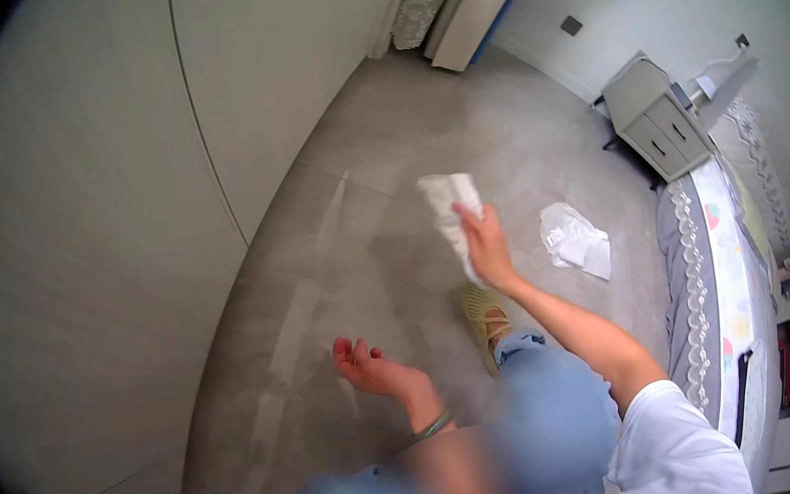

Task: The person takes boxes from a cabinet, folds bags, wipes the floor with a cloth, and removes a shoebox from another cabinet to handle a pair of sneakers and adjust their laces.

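Observation:
My right hand is closed round a white cloth, held out over the grey floor. The cloth hangs in loose folds beside the fingers. My left hand is raised above the floor at the lower middle, palm partly up, fingers loosely curled and holding nothing; a green bangle is on that wrist. On the floor to the right of my right hand lies a crumpled white piece, apart from the hand.
Wardrobe doors stand along the left. A grey nightstand is at the upper right, beside a bed with a lace-edged cover. My foot in a yellow-green shoe is below my right hand.

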Motion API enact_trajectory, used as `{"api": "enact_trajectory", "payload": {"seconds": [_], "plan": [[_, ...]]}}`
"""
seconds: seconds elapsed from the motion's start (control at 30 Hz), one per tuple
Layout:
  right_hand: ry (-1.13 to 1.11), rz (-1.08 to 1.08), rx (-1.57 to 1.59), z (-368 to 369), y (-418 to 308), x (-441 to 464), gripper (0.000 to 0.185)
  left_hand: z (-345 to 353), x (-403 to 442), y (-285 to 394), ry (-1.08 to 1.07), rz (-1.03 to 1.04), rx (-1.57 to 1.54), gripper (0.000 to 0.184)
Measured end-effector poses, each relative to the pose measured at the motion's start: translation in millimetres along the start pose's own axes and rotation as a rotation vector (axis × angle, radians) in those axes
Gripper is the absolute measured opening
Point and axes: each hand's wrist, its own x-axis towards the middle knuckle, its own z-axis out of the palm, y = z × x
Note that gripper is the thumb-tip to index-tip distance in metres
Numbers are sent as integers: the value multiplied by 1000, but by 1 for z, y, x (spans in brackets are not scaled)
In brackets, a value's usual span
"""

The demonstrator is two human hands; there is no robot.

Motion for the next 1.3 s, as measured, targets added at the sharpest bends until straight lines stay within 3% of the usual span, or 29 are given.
{"api": "enact_trajectory", "payload": {"seconds": [0.07,0.13,0.27,0.33,0.4,0.5,0.57,0.77,0.87,0.93,1.0,1.07,1.13,1.23,1.3], "plan": [[-181,-168,-10,58,2,-5,46,4,18,2,62,35,-33,31],[-476,-188,84,102,-17,-9,52,5,41,9,196,94,-77,32],[-734,-569,79,197,-28,-36,61,-15,89,6,339,284,-71,34],[-890,-623,60,216,-40,-52,66,-17,92,1,412,342,-22,35],[-900,-726,112,240,-32,-46,65,3,87,-1,564,412,-24,33],[-943,-744,112,254,-25,4,60,26,88,-17,545,482,14,32],[-747,-422,16,267,-14,39,56,51,77,-20,528,519,80,31],[-380,19,-127,232,93,122,52,85,43,-21,423,635,396,28],[-302,222,-259,182,157,112,54,91,48,-19,429,686,484,26],[-179,192,-235,138,214,84,55,98,59,-14,433,705,515,26],[-194,444,-381,89,249,58,51,102,74,-21,325,739,427,28],[-37,457,-592,58,305,23,49,121,74,-25,275,754,378,27],[-95,929,-665,23,303,30,48,134,71,-29,211,775,351,27],[14,954,-618,22,313,34,45,144,65,-41,137,836,400,24],[221,524,-267,36,289,48,41,136,62,-51,106,795,532,22]]}}
